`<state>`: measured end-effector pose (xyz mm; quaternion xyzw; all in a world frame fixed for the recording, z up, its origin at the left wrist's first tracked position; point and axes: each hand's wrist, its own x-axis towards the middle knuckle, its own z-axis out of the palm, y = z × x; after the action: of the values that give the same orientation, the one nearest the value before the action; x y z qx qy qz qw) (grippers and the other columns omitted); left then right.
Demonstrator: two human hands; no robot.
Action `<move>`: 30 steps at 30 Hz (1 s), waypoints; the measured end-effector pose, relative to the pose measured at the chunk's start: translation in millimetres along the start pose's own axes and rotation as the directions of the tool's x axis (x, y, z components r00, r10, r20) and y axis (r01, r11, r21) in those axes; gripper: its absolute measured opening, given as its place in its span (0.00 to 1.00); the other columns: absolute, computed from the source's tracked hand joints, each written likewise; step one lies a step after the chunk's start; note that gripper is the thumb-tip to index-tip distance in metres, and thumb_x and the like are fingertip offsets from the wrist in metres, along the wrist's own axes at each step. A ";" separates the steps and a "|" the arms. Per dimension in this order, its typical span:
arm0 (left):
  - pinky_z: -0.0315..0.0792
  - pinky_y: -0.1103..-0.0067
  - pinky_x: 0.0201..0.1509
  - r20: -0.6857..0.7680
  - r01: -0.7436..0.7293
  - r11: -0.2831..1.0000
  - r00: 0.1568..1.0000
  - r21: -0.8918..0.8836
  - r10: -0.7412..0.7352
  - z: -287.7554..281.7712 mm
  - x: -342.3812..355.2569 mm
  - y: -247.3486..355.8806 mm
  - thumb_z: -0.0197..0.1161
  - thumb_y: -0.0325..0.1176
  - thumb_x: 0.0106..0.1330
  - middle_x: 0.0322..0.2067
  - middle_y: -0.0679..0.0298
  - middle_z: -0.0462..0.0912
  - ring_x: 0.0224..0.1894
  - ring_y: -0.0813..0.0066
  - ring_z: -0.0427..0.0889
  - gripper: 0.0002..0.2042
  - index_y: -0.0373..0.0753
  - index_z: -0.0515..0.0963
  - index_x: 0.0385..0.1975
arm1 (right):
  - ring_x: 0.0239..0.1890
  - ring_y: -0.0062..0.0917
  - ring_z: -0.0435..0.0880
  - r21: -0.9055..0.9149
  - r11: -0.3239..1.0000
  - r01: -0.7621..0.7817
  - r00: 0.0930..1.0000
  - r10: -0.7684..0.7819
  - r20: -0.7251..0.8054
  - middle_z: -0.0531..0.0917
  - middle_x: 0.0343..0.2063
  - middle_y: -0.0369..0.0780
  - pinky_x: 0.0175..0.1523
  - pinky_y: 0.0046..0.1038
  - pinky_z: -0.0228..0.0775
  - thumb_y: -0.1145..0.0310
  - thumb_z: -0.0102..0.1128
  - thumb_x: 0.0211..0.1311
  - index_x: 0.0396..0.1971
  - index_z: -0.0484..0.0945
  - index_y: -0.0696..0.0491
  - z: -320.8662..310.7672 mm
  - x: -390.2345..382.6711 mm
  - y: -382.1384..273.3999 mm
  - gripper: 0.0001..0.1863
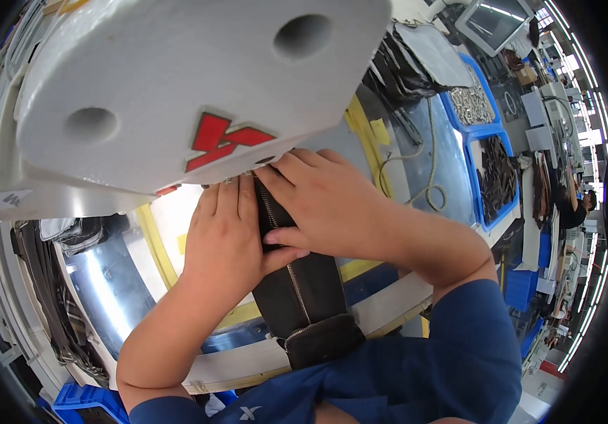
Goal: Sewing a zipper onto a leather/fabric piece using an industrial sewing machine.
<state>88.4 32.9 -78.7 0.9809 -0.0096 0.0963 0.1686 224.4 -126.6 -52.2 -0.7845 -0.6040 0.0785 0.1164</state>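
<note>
A black fabric piece with a metal zipper (pixel 292 286) runs from under the sewing machine head (pixel 177 92) down to my body, its near end folded against my shirt. My left hand (pixel 225 230) lies on the left side of the piece, fingers stretched forward and thumb reaching across the zipper. From the right, my right hand (pixel 325 201) rests on it with extended fingers, its thumb close to the left thumb. The machine head hides the needle area, and the fingertips are partly hidden at its lower edge.
Blue trays hold metal parts (pixel 470 104) and dark strips (pixel 496 177) on the right. Stacked dark pieces (pixel 417 60) lie behind them, with a looped cord (pixel 431 187) nearby. More dark pieces (pixel 53 283) hang at left. A person (pixel 576 208) is far right.
</note>
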 end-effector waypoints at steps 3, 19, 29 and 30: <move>0.69 0.54 0.74 -0.010 -0.007 1.000 1.000 0.011 0.007 -1.9 0.3 0.8 0.81 0.64 0.44 0.63 0.35 0.77 0.66 0.38 0.77 0.60 0.16 0.68 0.66 | 0.62 0.42 0.79 -0.002 1.000 0.004 1.000 -0.004 0.003 0.78 0.60 0.46 0.66 0.43 0.71 0.46 0.74 0.58 0.66 0.74 0.62 -1.2 1.1 -1.3 0.44; 0.68 0.54 0.74 -0.003 -0.006 1.000 1.000 -0.021 0.006 -0.1 -0.5 1.0 0.82 0.62 0.45 0.63 0.35 0.76 0.67 0.36 0.75 0.58 0.16 0.68 0.66 | 0.62 0.41 0.79 0.011 1.000 0.009 1.000 -0.009 0.014 0.79 0.60 0.47 0.65 0.41 0.71 0.46 0.74 0.56 0.65 0.75 0.63 -3.2 0.9 -1.9 0.45; 0.68 0.56 0.74 -0.013 -0.003 0.999 1.000 -0.035 0.003 0.8 3.4 0.0 0.80 0.64 0.47 0.62 0.34 0.76 0.64 0.39 0.76 0.58 0.16 0.69 0.65 | 0.60 0.39 0.79 -0.025 1.000 -0.017 1.000 0.017 0.011 0.79 0.58 0.45 0.63 0.41 0.71 0.46 0.75 0.54 0.65 0.75 0.62 -3.9 -0.1 -4.2 0.45; 0.67 0.56 0.75 -0.006 -0.015 1.000 1.000 -0.006 0.015 3.0 1.3 -0.9 0.79 0.65 0.48 0.62 0.34 0.76 0.64 0.39 0.76 0.57 0.16 0.69 0.65 | 0.59 0.38 0.79 -0.035 0.999 -0.006 1.000 0.006 0.006 0.79 0.57 0.45 0.61 0.40 0.71 0.45 0.74 0.57 0.66 0.74 0.63 -2.8 0.2 -3.8 0.45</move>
<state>90.3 32.8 -81.6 0.9800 -0.0166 0.1006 0.1709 221.6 -125.8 -48.4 -0.7879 -0.6034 0.0705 0.1006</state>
